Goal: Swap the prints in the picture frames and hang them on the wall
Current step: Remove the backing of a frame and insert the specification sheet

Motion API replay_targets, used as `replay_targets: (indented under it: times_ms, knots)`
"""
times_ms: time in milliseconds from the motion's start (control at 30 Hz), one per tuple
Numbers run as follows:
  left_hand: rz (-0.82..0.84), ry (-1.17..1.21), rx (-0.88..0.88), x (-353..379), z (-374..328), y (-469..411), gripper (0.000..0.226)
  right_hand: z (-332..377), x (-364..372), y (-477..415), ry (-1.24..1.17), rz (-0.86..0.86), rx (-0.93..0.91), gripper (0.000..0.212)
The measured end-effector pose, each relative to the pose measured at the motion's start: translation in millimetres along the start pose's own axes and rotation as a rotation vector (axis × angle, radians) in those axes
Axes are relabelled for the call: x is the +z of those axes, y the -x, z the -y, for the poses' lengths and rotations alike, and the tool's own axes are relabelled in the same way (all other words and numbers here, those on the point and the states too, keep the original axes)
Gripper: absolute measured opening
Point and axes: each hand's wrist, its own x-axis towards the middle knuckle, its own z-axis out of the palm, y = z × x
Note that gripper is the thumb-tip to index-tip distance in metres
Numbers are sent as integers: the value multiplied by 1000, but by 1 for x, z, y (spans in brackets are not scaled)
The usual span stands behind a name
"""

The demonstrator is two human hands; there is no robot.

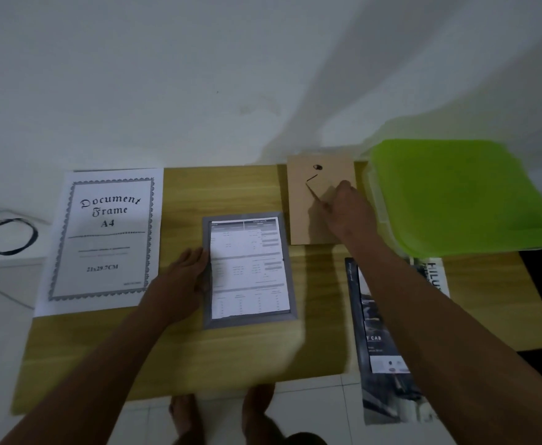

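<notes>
Bare feet (224, 409) of mine show at the bottom edge, just under the wooden table (179, 354). On the table's middle lies the grey picture frame (248, 270), face down, with a printed sheet (250, 268) lying in it. My left hand (184, 277) rests flat and open against the frame's left edge. My right hand (343, 207) reaches to the brown backing board (314, 203) behind the frame, near the wall; its fingers are curled on the board, though whether they pinch anything I cannot tell. Left of the frame lies the "Document Frame A4" print (102, 239). Right of it lies a dark brochure (379, 335), and beyond that a green lid (456, 194).
</notes>
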Motion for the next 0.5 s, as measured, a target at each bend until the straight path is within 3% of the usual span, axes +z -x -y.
replay_targets:
  times_ms: [67,167,500]
  knots:
    - [3,-25,-61,-17,24,43,79,41,-10,36,-25,-40,-61,40]
    - [-19,10,-45,-14,23,37,79,49,-20,48,-38,-47,-71,42]
    - [-5,69,-16,-11,7,27,81,79,23,142,-199,214,-49,38]
